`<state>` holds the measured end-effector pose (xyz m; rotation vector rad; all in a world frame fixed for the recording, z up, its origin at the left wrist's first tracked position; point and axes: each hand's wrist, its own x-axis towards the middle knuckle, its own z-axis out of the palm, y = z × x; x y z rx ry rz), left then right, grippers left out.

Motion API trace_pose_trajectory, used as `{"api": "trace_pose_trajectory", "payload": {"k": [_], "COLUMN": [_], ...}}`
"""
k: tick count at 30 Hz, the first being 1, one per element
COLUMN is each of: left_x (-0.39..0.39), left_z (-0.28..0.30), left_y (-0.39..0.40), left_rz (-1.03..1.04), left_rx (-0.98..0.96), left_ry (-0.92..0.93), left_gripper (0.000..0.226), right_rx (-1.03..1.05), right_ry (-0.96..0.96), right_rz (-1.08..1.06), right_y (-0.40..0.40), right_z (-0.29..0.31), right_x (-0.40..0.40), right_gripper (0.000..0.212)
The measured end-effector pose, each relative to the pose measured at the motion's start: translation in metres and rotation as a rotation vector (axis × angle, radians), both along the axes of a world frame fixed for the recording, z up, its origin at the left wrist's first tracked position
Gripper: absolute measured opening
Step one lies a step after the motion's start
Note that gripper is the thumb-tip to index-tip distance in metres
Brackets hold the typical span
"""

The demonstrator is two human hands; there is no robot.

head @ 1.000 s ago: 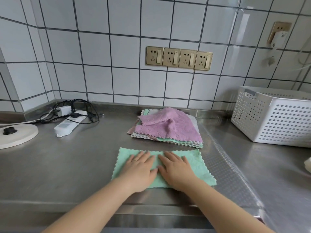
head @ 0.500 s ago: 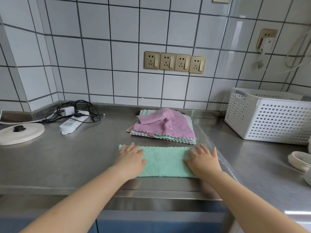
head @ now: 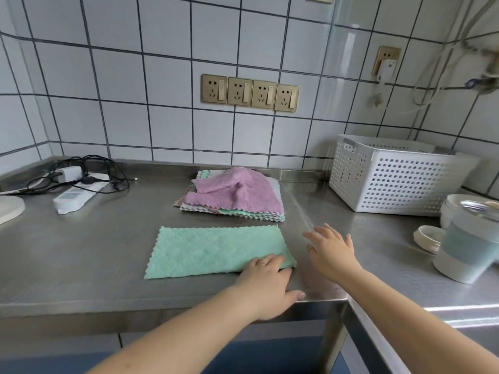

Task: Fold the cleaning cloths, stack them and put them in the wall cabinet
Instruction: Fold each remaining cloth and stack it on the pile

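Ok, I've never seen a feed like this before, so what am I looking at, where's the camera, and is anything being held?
There is no machine here: these are a person's two bare arms. The one picture comes from a wide-angle camera worn on the head, looking forward and down at a steel counter. In front lies a green cleaning cloth, folded into a long strip. The left hand grips its near right corner; the right hand hovers open just beside it, holding nothing. Behind is a pile of unfolded cloths, a purple one on top. At the right stand a white perforated basket and some white containers; at the left a power strip with cables. No wall cabinet is in view.
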<state>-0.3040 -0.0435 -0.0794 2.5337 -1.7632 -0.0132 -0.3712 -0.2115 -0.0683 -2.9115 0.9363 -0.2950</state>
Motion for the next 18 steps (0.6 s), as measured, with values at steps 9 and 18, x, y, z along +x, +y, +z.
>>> {"api": "trace_pose_trajectory", "payload": {"k": [9, 18], "left_x": [0.031, 0.067], "left_z": [0.020, 0.036], "left_y": [0.031, 0.107], "left_rz": [0.168, 0.400], "left_rx": [-0.899, -1.241], "left_ry": [0.466, 0.937], "left_gripper": [0.029, 0.029], "right_rx": [0.279, 0.987], "right_ry": [-0.276, -0.587], "right_rz": [0.273, 0.364], "right_y": [0.017, 0.062], "right_z": [0.013, 0.019], "right_x": [0.013, 0.070], "right_gripper": [0.065, 0.024]}}
